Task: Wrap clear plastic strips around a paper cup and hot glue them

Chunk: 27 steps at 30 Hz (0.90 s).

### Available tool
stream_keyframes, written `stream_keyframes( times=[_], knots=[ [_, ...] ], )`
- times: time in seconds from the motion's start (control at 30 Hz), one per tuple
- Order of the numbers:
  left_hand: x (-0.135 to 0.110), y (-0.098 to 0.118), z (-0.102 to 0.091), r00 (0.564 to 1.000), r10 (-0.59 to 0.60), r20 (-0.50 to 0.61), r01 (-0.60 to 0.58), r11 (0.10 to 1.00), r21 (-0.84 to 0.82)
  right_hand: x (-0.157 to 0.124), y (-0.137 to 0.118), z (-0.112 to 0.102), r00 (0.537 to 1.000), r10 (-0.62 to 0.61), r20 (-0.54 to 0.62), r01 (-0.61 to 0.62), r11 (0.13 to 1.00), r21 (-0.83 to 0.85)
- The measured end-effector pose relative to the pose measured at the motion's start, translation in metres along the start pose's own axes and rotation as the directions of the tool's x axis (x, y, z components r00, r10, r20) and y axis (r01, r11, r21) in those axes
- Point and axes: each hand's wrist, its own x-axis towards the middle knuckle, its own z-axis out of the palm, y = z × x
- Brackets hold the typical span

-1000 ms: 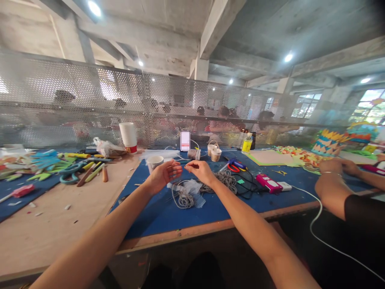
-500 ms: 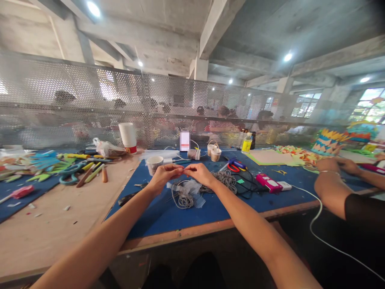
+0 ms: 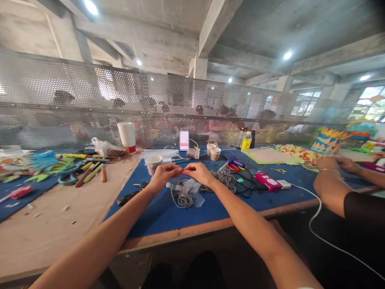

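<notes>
My left hand and my right hand meet fingertip to fingertip above the blue mat. Both are closed in a pinch. Whatever lies between the fingertips is too small to make out; a speck of red shows beside the right fingers. Under the hands lie a coil of grey cord and a crumpled piece of clear plastic. More grey cord is heaped to the right. Just behind my left hand stands a paper cup. A spool of cord lies on its side farther back.
A lit phone leans at the back, near two small buckets. Pliers and a pink box lie to the right. Stacked cups and carving tools are on the left. A co-worker's arm rests at far right.
My hands stay pinched together in almost the same place. The whole view has shifted very slightly; nothing on the table has visibly moved.
</notes>
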Motion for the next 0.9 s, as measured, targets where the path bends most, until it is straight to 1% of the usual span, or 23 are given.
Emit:
stream_keyframes(
  times=[0.17,0.37,0.53,0.63,0.73,0.83,0.9],
  knots=[
    [-0.001,0.0,-0.002,0.999,-0.024,0.026,0.024,1.0,-0.02,0.001,0.0,0.001,0.999,-0.008,0.037,0.007,0.999,0.04],
    [0.001,-0.003,-0.004,0.999,-0.043,0.028,0.044,0.999,-0.031,0.0,0.0,0.003,0.998,0.021,0.062,-0.024,0.998,0.052],
    [0.001,-0.003,-0.004,0.999,-0.045,0.026,0.047,0.998,-0.048,-0.001,-0.005,0.003,0.998,-0.028,0.06,0.026,0.999,0.037],
    [0.001,0.0,-0.003,0.998,-0.046,0.037,0.048,0.997,-0.062,-0.002,-0.01,0.001,0.998,-0.05,0.032,0.049,0.998,0.038],
    [0.0,0.002,-0.003,0.998,-0.022,0.05,0.026,0.997,-0.068,-0.004,-0.016,-0.001,0.999,-0.039,0.022,0.038,0.998,0.046],
    [0.0,0.002,-0.003,0.998,0.03,0.046,-0.027,0.998,-0.06,-0.005,-0.021,-0.001,0.999,-0.017,0.05,0.013,0.997,0.07],
    [0.001,0.001,-0.004,0.998,0.042,0.038,-0.04,0.997,-0.064,-0.006,-0.022,-0.001,0.998,-0.003,0.068,-0.003,0.996,0.09]
  ],
)
